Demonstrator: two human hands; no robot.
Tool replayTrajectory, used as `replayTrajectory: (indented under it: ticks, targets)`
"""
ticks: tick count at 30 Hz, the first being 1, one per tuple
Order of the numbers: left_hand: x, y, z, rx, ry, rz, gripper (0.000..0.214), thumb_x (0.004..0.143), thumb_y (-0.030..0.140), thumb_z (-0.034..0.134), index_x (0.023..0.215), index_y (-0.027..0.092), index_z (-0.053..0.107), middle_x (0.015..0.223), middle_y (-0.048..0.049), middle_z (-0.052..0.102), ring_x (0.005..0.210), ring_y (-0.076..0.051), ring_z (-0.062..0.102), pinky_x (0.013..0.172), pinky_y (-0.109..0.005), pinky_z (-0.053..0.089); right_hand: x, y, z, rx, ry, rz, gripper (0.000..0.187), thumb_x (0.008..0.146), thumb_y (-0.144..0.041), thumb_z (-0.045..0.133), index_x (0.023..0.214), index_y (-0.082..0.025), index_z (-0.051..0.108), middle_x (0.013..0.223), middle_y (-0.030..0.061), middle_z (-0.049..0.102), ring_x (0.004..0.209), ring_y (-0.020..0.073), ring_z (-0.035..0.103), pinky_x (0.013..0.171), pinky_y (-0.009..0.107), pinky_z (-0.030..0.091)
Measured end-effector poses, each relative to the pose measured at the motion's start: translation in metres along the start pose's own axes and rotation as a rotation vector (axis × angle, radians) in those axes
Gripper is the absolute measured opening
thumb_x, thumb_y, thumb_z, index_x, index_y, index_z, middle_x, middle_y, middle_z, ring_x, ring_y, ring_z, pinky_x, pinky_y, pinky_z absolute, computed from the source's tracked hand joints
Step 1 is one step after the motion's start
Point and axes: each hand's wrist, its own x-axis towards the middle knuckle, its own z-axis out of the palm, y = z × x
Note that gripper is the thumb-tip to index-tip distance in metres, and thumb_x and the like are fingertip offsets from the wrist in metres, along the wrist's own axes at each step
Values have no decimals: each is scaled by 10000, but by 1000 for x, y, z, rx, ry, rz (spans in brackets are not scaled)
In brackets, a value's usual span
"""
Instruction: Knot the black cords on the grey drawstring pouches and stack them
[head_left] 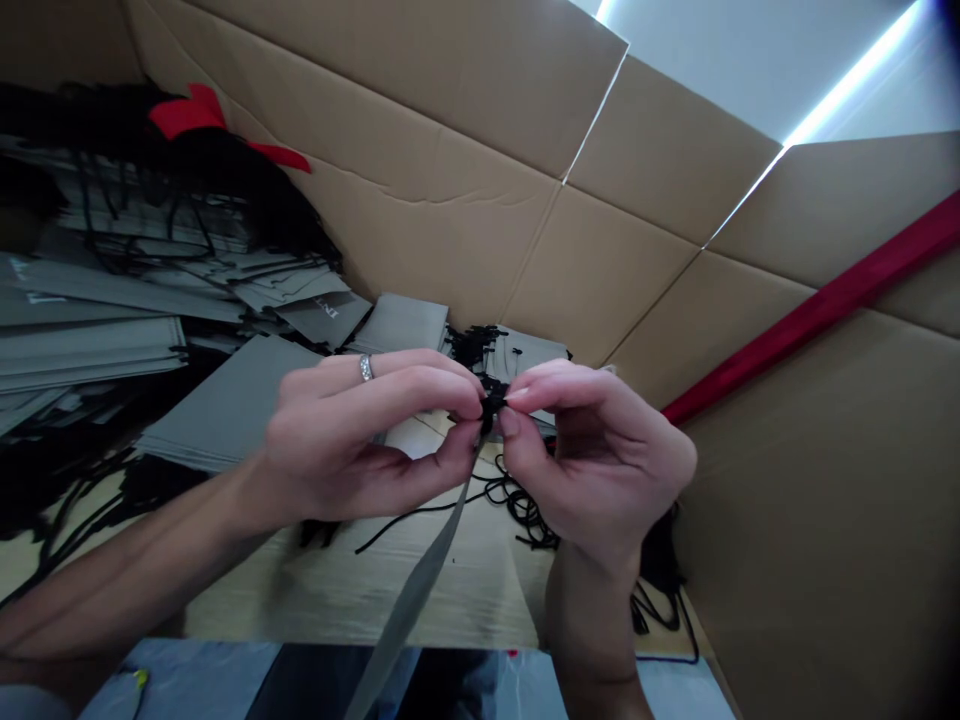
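Note:
My left hand (375, 430), with a ring on one finger, pinches a small bunch of black cord (491, 402) between thumb and fingertips. From the other side my right hand (596, 440) grips the same bunch, so the fingertips of both hands nearly meet. A flat grey piece (424, 585), seen almost edge-on, hangs from just under the bunch toward me. How the cord joins it is hidden by my fingers. Behind and below my right hand, loops of loose black cord (529, 510) lie on the pale wooden tabletop (360, 600).
Stacks of flat grey pieces (82, 350) with black cords fill the left side. A red strip (187, 115) lies on the black heap there. Cardboard walls (420, 110) enclose the back and right. A dark red bar (817, 305) slants along the right wall.

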Motion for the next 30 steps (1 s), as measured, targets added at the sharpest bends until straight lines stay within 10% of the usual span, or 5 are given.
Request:
replayTrajectory:
  ticks: [4, 9, 19, 30]
  targets:
    - [3, -9, 1, -412, -188, -296, 258, 1055, 330, 775, 1280, 242, 683, 1193, -94, 818, 1065, -206, 813, 921, -308, 718, 2, 5, -1, -15, 36, -35, 271, 927, -15, 790, 1019, -268, 826, 921, -1, 823, 840, 186, 778, 732, 363, 658]
    - [13, -20, -4, -764, -631, -580, 285, 1164, 441, 623, 1020, 204, 693, 825, -15, 686, 691, -148, 651, 570, -228, 545, 6, 12, -11, -93, -5, -126, 242, 940, -50, 781, 1024, -276, 806, 921, 9, 819, 821, 202, 765, 744, 399, 661]
    - [17, -21, -11, -380, -529, -297, 236, 1116, 250, 661, 927, 194, 789, 631, 51, 590, 528, -83, 494, 478, -201, 361, 14, 22, -43, -38, -471, -22, 304, 940, -190, 929, 1219, -249, 823, 1062, 35, 877, 864, 167, 807, 763, 289, 705]
    - [16, -15, -11, -332, -540, -230, 203, 1098, 182, 645, 932, 214, 757, 666, 56, 653, 562, -84, 519, 509, -217, 390, 11, 11, -34, -165, -353, -68, 274, 833, -42, 747, 1018, -234, 810, 875, -21, 849, 678, 122, 770, 661, 232, 659]
